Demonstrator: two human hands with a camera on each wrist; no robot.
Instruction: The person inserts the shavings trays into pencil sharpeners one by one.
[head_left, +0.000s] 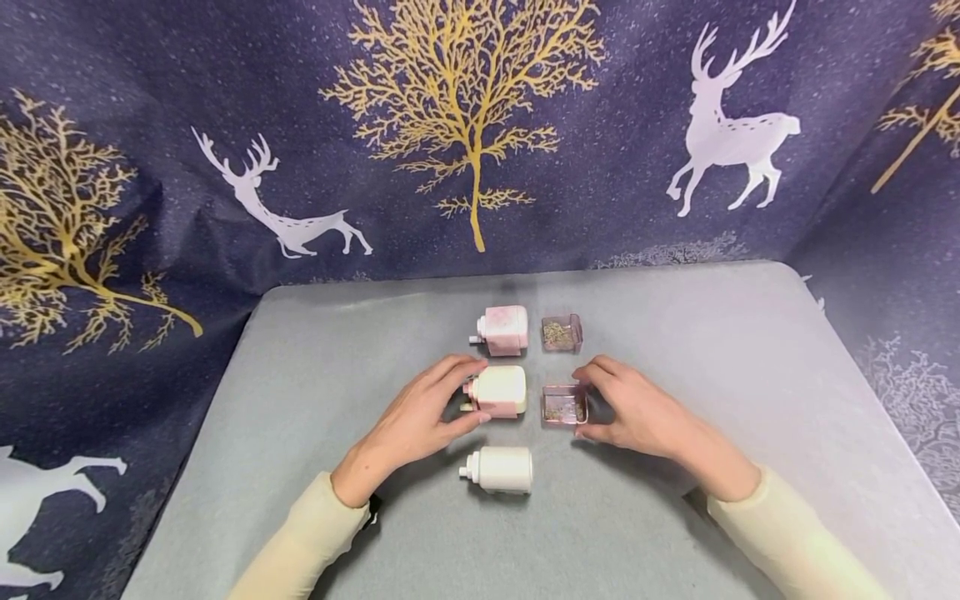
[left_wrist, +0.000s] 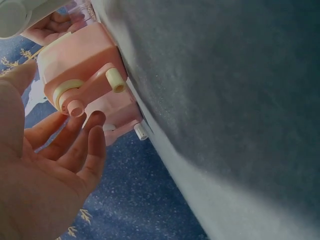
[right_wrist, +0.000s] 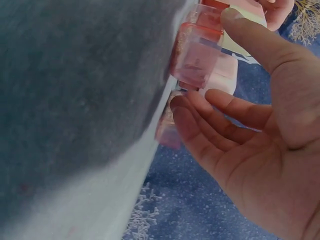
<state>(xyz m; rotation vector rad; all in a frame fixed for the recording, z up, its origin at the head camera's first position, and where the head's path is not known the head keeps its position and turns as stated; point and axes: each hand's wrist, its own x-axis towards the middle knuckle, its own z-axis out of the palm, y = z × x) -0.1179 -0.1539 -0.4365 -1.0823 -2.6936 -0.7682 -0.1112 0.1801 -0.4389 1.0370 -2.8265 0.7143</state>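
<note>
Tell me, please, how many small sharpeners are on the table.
3, in a row: a pink sharpener farthest away, a cream-and-pink sharpener beside the left hand, and a white sharpener nearest. None appears hidden.

Left sleeve [head_left: 315,521] and right sleeve [head_left: 795,533] cut by head view's near edge. Left deer [head_left: 18,512] cropped too. Bits [head_left: 557,335] in far tray [head_left: 577,332]: too small to identify. Left hand [head_left: 427,408] contact with middle sharpener [head_left: 501,388] unclear; right hand [head_left: 637,406] contact with near tray [head_left: 558,423] likewise. White sharpener [left_wrist: 12,17] cropped, left wrist view.
</note>
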